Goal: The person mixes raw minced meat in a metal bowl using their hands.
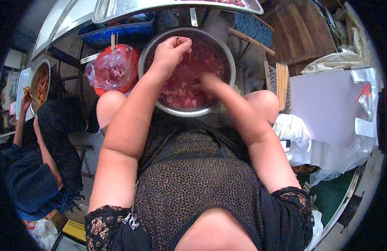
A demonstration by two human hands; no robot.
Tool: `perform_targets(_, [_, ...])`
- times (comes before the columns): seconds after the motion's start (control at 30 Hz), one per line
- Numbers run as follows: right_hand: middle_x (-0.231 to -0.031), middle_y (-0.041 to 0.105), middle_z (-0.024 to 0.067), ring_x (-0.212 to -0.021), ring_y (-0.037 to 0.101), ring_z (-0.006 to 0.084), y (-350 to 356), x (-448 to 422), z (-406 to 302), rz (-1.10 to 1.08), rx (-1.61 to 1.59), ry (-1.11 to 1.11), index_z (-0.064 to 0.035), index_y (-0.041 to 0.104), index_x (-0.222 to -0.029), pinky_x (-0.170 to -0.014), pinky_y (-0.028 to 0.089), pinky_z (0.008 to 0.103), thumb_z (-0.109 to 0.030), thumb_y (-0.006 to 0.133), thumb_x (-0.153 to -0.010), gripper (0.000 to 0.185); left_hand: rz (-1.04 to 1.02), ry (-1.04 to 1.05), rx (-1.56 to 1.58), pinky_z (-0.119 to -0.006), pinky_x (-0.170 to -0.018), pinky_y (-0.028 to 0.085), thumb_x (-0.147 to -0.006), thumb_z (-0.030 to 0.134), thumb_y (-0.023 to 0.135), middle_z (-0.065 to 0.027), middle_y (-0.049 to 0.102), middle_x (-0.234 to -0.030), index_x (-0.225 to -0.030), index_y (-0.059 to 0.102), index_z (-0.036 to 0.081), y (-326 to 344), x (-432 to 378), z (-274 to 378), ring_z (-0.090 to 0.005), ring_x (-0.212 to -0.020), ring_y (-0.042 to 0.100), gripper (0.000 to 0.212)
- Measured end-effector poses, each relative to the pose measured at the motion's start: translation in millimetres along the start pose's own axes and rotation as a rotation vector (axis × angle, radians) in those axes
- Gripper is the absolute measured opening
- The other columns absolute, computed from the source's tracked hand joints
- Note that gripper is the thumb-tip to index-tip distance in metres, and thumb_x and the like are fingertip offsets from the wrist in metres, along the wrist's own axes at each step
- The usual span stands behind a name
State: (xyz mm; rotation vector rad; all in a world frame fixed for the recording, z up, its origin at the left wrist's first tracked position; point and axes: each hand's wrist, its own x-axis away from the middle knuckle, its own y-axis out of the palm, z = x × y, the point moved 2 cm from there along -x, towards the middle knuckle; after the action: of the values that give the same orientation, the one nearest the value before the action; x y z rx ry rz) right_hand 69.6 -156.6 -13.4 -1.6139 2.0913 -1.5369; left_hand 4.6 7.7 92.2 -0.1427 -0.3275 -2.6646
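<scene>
A round steel basin (186,112) stands between my knees, with pieces of raw red meat (188,91) in reddish liquid. Above its far left part, my left hand (174,51) pinches what looks like a small pale pink piece of meat (189,49) between thumb and fingers. Dark specks show on those fingers. My right hand (213,82) is over the right half of the basin, blurred by motion, so its fingers and anything in them cannot be made out. Thin bamboo skewers (113,41) stand up from a red container with a clear plastic bag (108,70) of meat, left of the basin.
A metal tray (133,12) with meat lies beyond the basin. To the right are a bundle of bamboo skewers (282,86), a pale board (322,106) and plastic bags (292,135). At left, another person (33,175) handles food by a bowl (48,67). A folding stool (253,40) stands far right.
</scene>
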Motion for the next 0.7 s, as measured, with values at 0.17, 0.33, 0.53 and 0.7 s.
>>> perform_targets(0.17, [-0.082, 0.063, 0.0144, -0.074, 0.059, 0.0260, 38.2, -7.5, -6.1, -0.011, -0.172, 0.186, -0.0085, 0.063, -0.094, -0.071, 0.045, 0.0360, -0.025, 0.046, -0.082, 0.026, -0.022, -0.037, -0.256, -0.022, -0.054, 0.038, -0.080, 0.032, 0.062, -0.0012, 0.058, -0.071, -0.084, 0.062, 0.003, 2.8, -4.5, -6.6, -0.0087, -0.059, 0.049, 0.029])
perform_targets(0.33, [-0.079, 0.063, 0.0138, -0.071, 0.059, 0.0238, 10.3, 1.4, -2.6, -0.027, -0.007, 0.013, -0.0069, 0.064, -0.092, -0.067, 0.045, 0.0344, -0.019, 0.057, -0.076, 0.021, -0.079, -0.131, -0.576, -0.028, -0.057, 0.041, -0.078, 0.040, 0.061, -0.0056, 0.060, -0.072, -0.082, 0.062, 0.002, -0.3, -9.1, -14.5, -0.0156, -0.062, 0.054, 0.038])
perform_targets(0.53, [-0.096, 0.060, 0.0081, -0.082, 0.057, 0.0148, -73.5, 23.6, -5.5, 0.018, -0.732, -0.019, -0.0025, 0.052, -0.115, -0.073, 0.047, 0.0273, -0.004, 0.063, -0.071, 0.045, -0.041, 0.107, -0.764, -0.035, -0.073, 0.046, -0.079, 0.027, 0.058, -0.0151, 0.063, -0.086, -0.087, 0.063, 0.005, -3.1, -13.3, -35.9, -0.0298, -0.081, 0.060, 0.024])
perform_targets(0.7, [-0.105, 0.058, 0.0093, -0.090, 0.056, 0.0158, -104.6, 36.6, -16.5, 0.127, -0.944, -0.137, -0.0005, 0.049, -0.118, -0.078, 0.046, 0.0277, -0.001, 0.061, -0.073, 0.047, -0.152, -0.039, -0.542, -0.028, -0.068, 0.046, -0.080, 0.029, 0.060, -0.0068, 0.063, -0.085, -0.093, 0.062, 0.003, 9.6, -8.0, -29.2, -0.0162, -0.076, 0.058, 0.029])
